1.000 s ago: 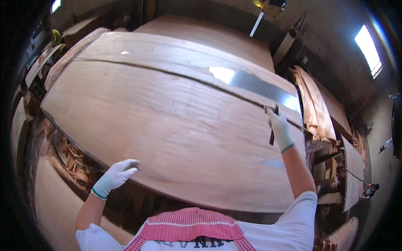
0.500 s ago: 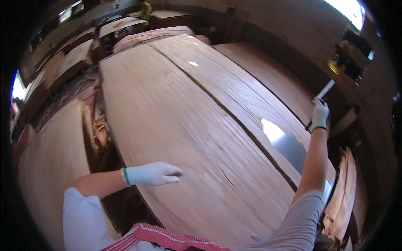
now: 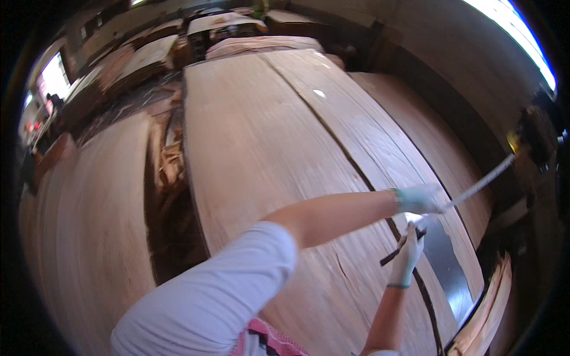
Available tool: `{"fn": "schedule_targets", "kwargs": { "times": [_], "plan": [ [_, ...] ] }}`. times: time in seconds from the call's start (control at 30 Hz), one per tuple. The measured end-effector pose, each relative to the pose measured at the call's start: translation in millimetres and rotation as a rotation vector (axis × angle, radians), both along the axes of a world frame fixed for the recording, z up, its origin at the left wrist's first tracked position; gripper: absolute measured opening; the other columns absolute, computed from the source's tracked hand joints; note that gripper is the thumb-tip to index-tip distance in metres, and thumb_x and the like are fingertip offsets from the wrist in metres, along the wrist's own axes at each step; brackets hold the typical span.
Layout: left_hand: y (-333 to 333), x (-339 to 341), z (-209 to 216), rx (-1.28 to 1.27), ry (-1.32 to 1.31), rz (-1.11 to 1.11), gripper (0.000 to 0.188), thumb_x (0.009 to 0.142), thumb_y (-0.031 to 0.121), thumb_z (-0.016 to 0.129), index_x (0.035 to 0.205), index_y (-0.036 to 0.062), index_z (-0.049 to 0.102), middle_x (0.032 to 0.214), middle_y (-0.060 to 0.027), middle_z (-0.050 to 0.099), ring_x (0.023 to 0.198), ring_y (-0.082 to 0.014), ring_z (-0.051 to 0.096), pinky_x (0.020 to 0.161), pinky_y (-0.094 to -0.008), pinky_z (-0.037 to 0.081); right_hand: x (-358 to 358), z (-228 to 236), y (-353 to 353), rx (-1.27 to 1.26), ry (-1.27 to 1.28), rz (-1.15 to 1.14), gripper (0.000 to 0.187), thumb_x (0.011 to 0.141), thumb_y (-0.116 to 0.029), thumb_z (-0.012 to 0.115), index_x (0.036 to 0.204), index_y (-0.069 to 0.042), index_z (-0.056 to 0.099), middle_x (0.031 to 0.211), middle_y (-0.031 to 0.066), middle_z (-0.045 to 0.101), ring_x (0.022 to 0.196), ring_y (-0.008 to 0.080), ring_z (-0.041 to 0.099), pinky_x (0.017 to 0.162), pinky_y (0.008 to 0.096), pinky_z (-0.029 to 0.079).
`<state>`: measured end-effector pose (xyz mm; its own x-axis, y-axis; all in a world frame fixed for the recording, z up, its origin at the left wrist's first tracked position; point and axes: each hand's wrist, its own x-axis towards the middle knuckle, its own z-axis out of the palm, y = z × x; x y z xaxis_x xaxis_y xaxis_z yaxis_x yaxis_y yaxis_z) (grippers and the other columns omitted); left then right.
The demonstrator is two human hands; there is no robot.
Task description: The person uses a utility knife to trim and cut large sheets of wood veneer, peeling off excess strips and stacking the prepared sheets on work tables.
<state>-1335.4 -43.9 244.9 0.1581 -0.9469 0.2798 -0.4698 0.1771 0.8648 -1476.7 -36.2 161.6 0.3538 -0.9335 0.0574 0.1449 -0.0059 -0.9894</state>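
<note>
A white tape runs from a dark fixture at the right edge down to my hands. My left hand, in a white glove with a green cuff, reaches across and closes on the tape, its fingers blurred. Just below it, my gloved right hand grips a thin dark stick-like tool; the tape's end lies by its fingertips. Both hands are over pale wood veneer: a wide sheet at left and a narrower sheet at right, with a dark gap between them.
A glossy dark plate shows on the right sheet. The dark fixture hangs at far right. Another veneer stack stands at left, with torn scraps beside it. Curled veneer leans at lower right. More stacks stand behind.
My left hand has crossed from the wide sheet to the tape at right. My right hand has come down and inward, drawing out a longer length of tape. The view has shifted.
</note>
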Motion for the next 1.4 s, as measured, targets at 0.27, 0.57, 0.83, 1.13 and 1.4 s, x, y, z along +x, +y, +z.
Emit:
{"fn": "schedule_targets", "kwargs": {
  "times": [0.27, 0.57, 0.83, 1.13, 1.4],
  "plan": [
    [-27.1, -38.0, 79.9, -0.422, -0.622, -0.35, 0.02, 0.084, 0.02, 0.068, 0.094, 0.0024, 0.072, 0.092, -0.0103, 0.071, 0.078, -0.0181, 0.066, 0.066, -0.0329, 0.056, -52.1, -56.6, 133.6, 0.015, 0.157, -0.004, 0.017, 0.096, -0.024, 0.059, 0.095, -0.007, 0.058, 0.068, -0.0069, 0.042, 0.051, 0.0013, 0.034, 0.044, 0.0187, 0.026],
    [104.6, 5.4, 95.4, -0.049, 0.616, -0.016, 0.024, 0.096, 0.024, 0.055, 0.098, 0.003, 0.067, 0.069, -0.0063, 0.062, 0.056, -0.0149, 0.057, 0.051, -0.0306, 0.049, -106.2, -64.5, 231.1, -0.285, 0.206, -0.223, 0.021, 0.1, -0.023, 0.051, 0.102, -0.002, 0.055, 0.087, 0.0032, 0.056, 0.06, 0.0063, 0.039, 0.052, 0.0215, 0.032],
    [216.8, 35.8, 51.1, 0.07, 0.565, -0.028, 0.044, 0.101, 0.044, 0.04, 0.105, 0.005, 0.062, 0.058, -0.0005, 0.047, 0.047, -0.0087, 0.043, 0.042, -0.0269, 0.037, -151.5, -40.9, 265.8, -0.227, 0.421, -0.396, 0.027, 0.096, -0.025, 0.055, 0.102, 0.0, 0.058, 0.082, 0.0051, 0.055, 0.061, 0.0114, 0.045, 0.055, 0.0262, 0.039],
    [359.7, -44.4, 55.9, -0.094, 0.408, -0.539, 0.031, 0.097, 0.03, 0.053, 0.105, 0.0011, 0.062, 0.081, -0.0076, 0.064, 0.074, -0.0124, 0.059, 0.068, -0.0288, 0.049, -59.6, 80.9, 336.4, 0.072, -0.051, 0.212, 0.013, 0.093, -0.013, 0.06, 0.1, -0.005, 0.052, 0.071, 0.0037, 0.055, 0.052, 0.0105, 0.047, 0.047, 0.0227, 0.037],
    [452.8, 95.6, -12.9, -0.212, 0.388, -0.115, 0.045, 0.09, 0.024, 0.065, 0.128, 0.0048, 0.051, 0.114, -0.0078, 0.058, 0.08, -0.0104, 0.058, 0.065, -0.0257, 0.05, 34.4, 57.0, 428.8, 0.039, 0.095, -0.038, 0.009, 0.097, -0.012, 0.054, 0.097, -0.004, 0.058, 0.074, 0.0023, 0.059, 0.055, 0.0045, 0.049, 0.047, 0.0206, 0.037]
  ]
}}
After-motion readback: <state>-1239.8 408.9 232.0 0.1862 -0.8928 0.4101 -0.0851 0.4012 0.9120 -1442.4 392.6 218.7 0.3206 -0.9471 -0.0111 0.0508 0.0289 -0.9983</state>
